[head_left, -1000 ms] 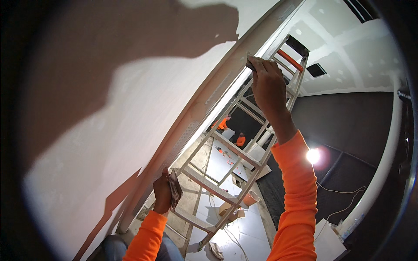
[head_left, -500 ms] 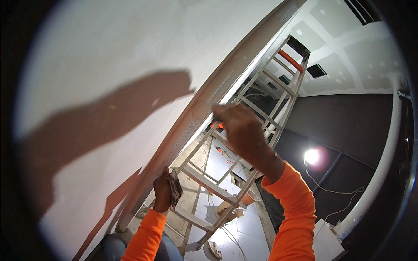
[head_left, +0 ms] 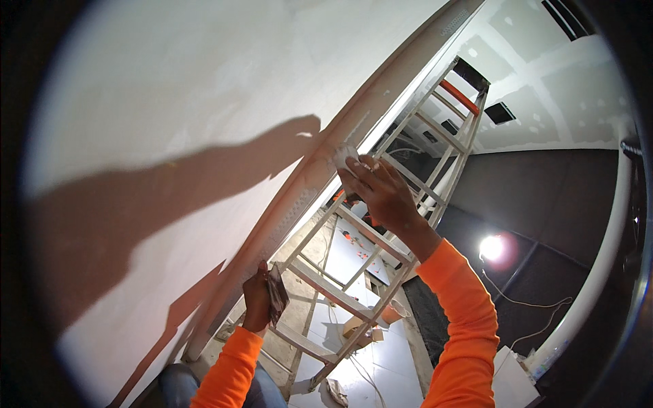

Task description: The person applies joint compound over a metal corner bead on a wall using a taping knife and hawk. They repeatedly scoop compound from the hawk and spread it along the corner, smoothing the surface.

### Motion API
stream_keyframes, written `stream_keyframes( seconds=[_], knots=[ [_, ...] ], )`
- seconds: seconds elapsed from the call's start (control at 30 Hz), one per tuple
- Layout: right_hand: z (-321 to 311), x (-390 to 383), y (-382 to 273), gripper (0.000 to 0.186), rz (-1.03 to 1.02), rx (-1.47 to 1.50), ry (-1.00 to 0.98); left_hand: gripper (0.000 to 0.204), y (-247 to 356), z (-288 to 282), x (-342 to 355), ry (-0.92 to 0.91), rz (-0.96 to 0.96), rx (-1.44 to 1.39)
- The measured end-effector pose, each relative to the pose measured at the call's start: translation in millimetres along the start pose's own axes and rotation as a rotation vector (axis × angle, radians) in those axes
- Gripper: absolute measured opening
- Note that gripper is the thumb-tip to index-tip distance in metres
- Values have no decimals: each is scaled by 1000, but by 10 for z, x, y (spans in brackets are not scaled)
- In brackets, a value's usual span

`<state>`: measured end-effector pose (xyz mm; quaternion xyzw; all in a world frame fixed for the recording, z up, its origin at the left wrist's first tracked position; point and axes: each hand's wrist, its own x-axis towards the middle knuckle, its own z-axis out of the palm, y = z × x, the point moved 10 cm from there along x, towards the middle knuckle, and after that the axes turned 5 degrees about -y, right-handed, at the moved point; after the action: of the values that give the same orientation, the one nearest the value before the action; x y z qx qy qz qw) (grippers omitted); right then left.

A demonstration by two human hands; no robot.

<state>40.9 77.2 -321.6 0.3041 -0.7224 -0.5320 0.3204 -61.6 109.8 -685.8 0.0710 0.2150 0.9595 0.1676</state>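
My right hand (head_left: 384,194) is closed around a putty knife; its pale-smeared blade (head_left: 345,155) lies against the wall's corner edge strip (head_left: 320,166). The handle is mostly hidden by my fingers. Lower down, my left hand (head_left: 256,299) grips a thin flat plate (head_left: 277,294), dark and smeared, seen nearly edge-on beside the lower end of the strip. Perforations show along parts of this strip, with patches of filler over it.
A stepladder (head_left: 367,234) with an orange bar stands just right of the edge. Below are floor tiles (head_left: 401,367), a carton (head_left: 354,328), a bucket (head_left: 393,311) and cables. A lit lamp (head_left: 491,247) and a white pipe (head_left: 595,285) are at right.
My right hand has turned, bringing the pale blade into view against the edge strip. My left hand keeps its grip on the plate, hardly moved. The view has shifted slightly.
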Motion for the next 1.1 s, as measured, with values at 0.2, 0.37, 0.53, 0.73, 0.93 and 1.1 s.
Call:
stream_keyframes(
  seconds=[0.2,0.37,0.53,0.73,0.93,1.1],
  knots=[
    [-353,-83,-59,47,131,157,-34,46,-45,-26,23,-13,-20,41],
    [-300,341,201,43,307,-62,29,48,-43,9,14,-52,-15,38],
    [12,612,-234,40,270,-228,-39,55,-27,-5,3,-51,-7,69],
    [147,593,-839,39,217,-120,-162,60,-21,-47,11,-17,2,155],
    [300,442,-1343,39,113,-13,-198,58,-40,-34,22,-63,2,129],
    [178,279,-1721,43,26,98,-248,55,107,53,22,-116,231,247]
  ],
)
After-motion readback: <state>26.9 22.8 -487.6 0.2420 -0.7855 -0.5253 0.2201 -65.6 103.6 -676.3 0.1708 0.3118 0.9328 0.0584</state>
